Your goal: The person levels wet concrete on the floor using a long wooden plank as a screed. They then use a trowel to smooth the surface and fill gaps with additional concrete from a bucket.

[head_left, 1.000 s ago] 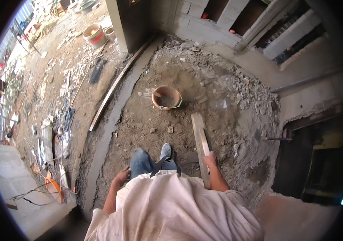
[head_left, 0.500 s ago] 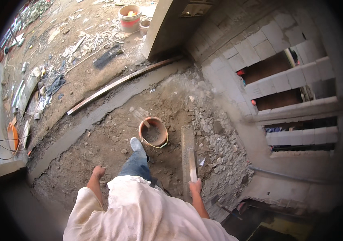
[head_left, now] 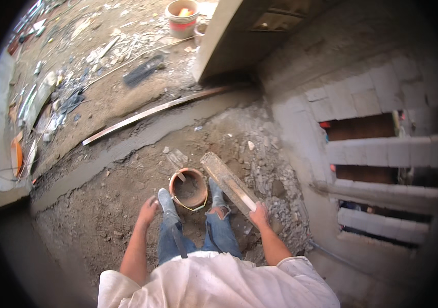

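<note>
My right hand (head_left: 259,214) is closed round the pale handle of a long wooden plastering float (head_left: 227,180). The float slants away to the left, its far end beyond the right side of the bucket. Between my grey boots stands an orange-brown bucket (head_left: 207,191), dirty with mortar and fitted with a wire handle. A light-coloured tool handle (head_left: 181,176) leans inside it; the tool's other end cannot be made out. My left hand (head_left: 149,208) hangs beside my left boot, left of the bucket, its fingers loosely apart and holding nothing.
A strip of smooth wet mortar (head_left: 121,156) crosses the dirt ahead, with a long straight batten (head_left: 157,114) along its far edge. Rubble (head_left: 280,205) lies at the right by the block wall (head_left: 383,151). A pale bucket (head_left: 182,25) and debris are farther off.
My right hand has lifted the float and swung its far end left toward the bucket. My left hand has moved forward and right. Both boots now show beside the bucket.
</note>
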{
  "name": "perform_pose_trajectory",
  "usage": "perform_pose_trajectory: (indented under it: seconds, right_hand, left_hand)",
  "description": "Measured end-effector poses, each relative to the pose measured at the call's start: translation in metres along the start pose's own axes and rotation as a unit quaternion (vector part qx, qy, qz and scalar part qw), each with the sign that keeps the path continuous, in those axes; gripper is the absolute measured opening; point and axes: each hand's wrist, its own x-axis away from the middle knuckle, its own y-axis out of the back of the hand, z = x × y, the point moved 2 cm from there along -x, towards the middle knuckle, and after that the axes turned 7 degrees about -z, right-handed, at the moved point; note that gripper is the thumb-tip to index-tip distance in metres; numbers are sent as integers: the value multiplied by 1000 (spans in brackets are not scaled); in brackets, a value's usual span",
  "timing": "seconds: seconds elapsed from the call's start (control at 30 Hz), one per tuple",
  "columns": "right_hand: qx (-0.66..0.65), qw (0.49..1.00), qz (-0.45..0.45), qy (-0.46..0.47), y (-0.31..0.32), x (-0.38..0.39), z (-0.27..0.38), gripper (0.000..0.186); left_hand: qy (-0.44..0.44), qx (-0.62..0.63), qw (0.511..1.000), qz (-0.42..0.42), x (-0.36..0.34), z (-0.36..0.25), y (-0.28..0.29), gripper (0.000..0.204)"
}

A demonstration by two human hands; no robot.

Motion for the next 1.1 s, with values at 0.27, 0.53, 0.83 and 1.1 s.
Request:
perform_pose_trajectory:
  seconds: [0.27,0.53,0.83,1.1]
  right_hand:
    - [39,952,142,268,-234,-302,96,30]
    - [32,917,130,375,-415,-467,163,37]
    - [-74,839,125,524,-432,-441,262,55]
    - [-12,622,212,754,-390,-242,408,75]
  left_hand:
    - [171,-90,973,-124,-39,156,-98,60]
    - [488,358,754,-257,-127,225,-337,99]
    - [293,743,447,-402,-223,264,-438,60]
    - [179,662,560,-465,-192,207,-358,32]
